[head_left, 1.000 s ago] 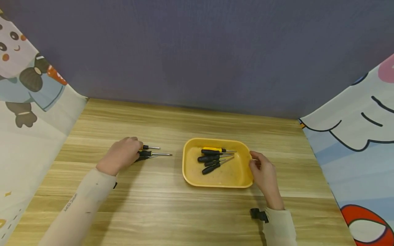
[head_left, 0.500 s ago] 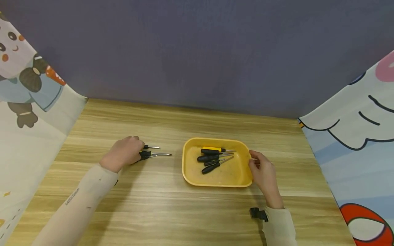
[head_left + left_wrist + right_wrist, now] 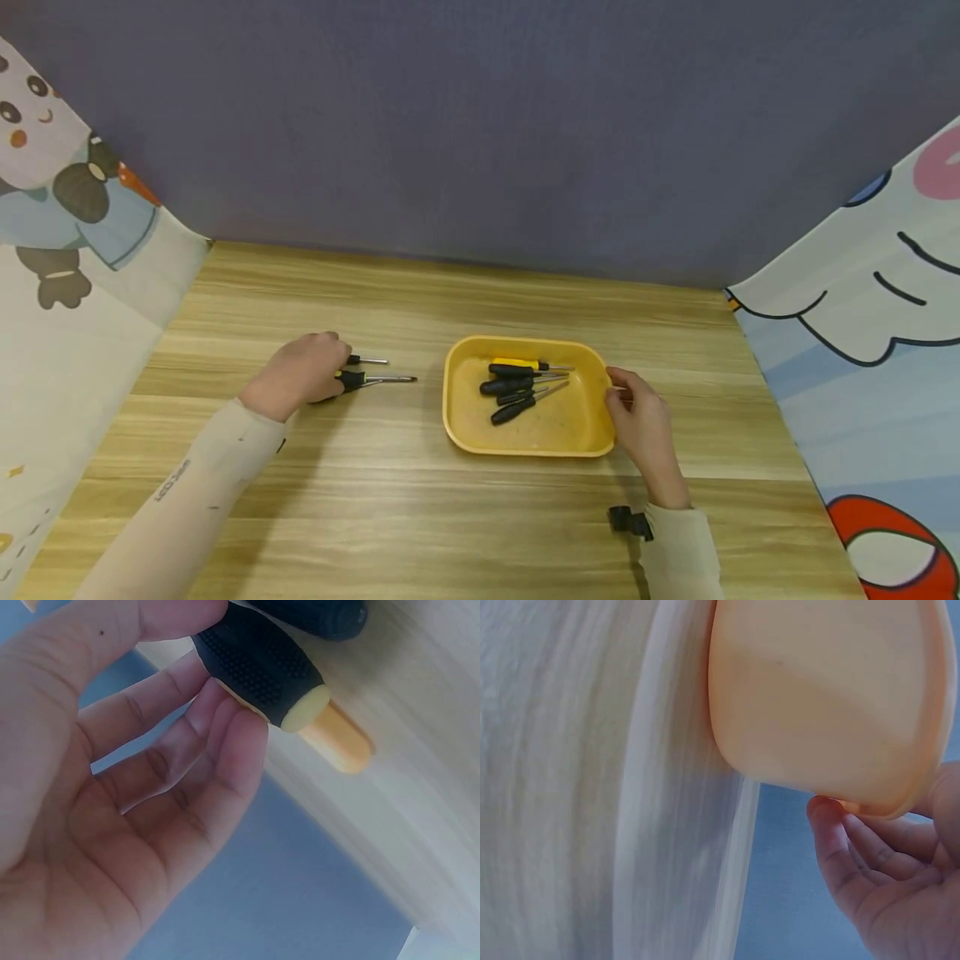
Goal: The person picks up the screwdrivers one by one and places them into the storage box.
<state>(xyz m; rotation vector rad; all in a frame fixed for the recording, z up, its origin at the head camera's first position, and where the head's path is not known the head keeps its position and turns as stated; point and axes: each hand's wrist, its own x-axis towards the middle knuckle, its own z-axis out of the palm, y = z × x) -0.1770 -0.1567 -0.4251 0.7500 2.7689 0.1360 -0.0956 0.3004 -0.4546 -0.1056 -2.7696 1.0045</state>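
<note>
Woodgrain tabletop (image 3: pixel 420 525) bore a yellow tray (image 3: pixel 525 453), pinched by the right hand (image 3: pixel 647 423); left of it, the left hand (image 3: pixel 300 375) pinched a screwdriver (image 3: pixel 259 667), slightly shifted since; sleeve lettering (image 3: pixel 172 481) was illegible.

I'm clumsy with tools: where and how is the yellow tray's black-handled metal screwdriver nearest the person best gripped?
Probably by its thick handle, from above on the person's side: it slants away from the other screwdrivers toward bare tray floor.

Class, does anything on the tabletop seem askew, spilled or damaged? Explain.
Nothing looks spilled or damaged. Slightly askew: the lowest black screwdriver in the yellow tray slants in the head view, while the yellow screwdriver lies nearly along the tray's long side.
</note>
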